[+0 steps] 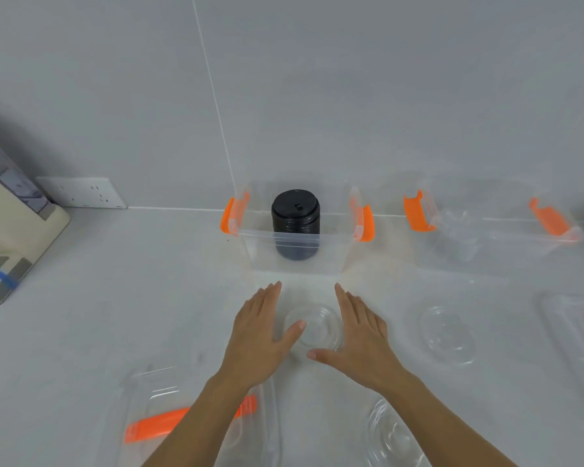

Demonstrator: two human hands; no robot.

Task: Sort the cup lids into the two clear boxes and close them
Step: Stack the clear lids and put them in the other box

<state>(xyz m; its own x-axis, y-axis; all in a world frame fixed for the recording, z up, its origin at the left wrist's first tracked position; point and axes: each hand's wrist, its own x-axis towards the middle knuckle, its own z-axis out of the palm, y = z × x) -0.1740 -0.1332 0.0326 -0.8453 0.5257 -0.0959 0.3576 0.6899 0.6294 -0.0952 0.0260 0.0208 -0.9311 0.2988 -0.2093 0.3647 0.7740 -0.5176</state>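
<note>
A clear dome lid (pixel 312 326) lies on the white counter between my hands. My left hand (pixel 262 335) and my right hand (pixel 359 335) flank it with flat fingers spread, thumbs touching its rim, neither gripping it. Behind them stands an open clear box (pixel 295 254) with orange latches, holding a stack of black lids (pixel 295 224). A second open clear box (pixel 493 237) to its right holds clear lids, hard to make out. More clear dome lids lie at the right (pixel 447 333) and near the bottom edge (pixel 393 436).
A clear box cover with an orange handle (pixel 169 423) lies at the lower left under my left forearm. Another cover (pixel 577 335) sits at the right edge. A beige appliance (pixel 11 237) and a wall socket (pixel 81 193) are at the far left.
</note>
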